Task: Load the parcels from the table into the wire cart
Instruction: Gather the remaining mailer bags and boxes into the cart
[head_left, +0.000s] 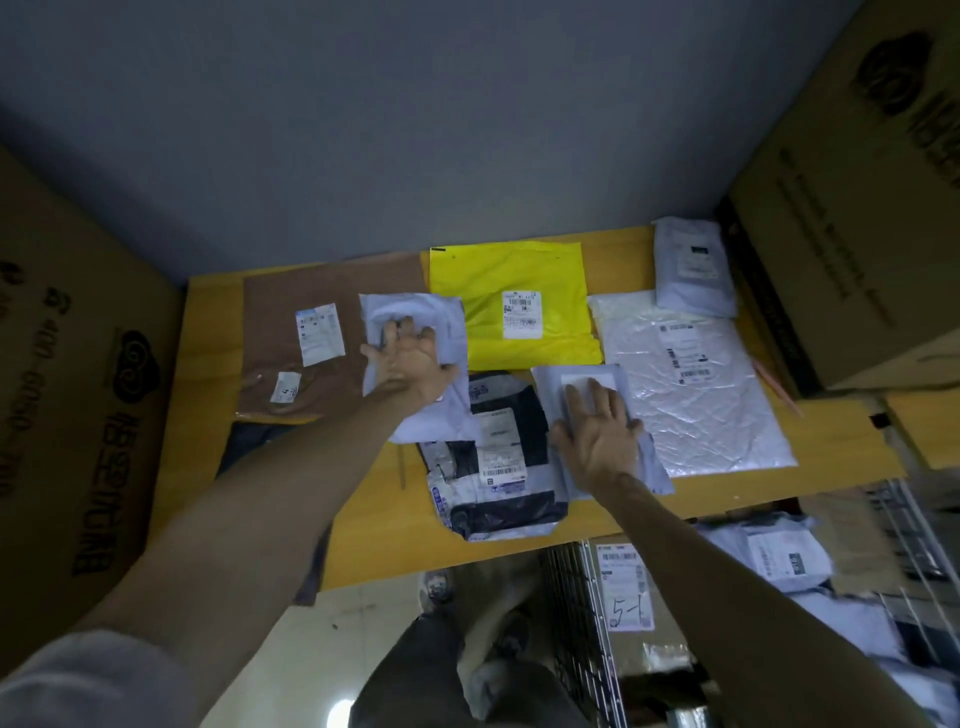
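Observation:
Several parcels lie on the yellow table (208, 415). My left hand (410, 364) grips a crumpled pale grey poly bag (415, 317) near the table's middle. My right hand (597, 431) rests flat, fingers spread, on a small white flat mailer (582, 379). Between my hands lies a black and white parcel (498, 467). A yellow bag (514, 306), a brown bag (291, 343), a large white bubble mailer (696, 384) and a small grey bag (691, 270) also lie there. The wire cart (582, 623) stands at the lower right with parcels inside.
Large cardboard boxes stand at the left (78, 415) and at the right (857, 208) of the table. A grey wall rises behind the table. A labelled box (626, 587) sits in the cart. My legs and shoes are below the table edge.

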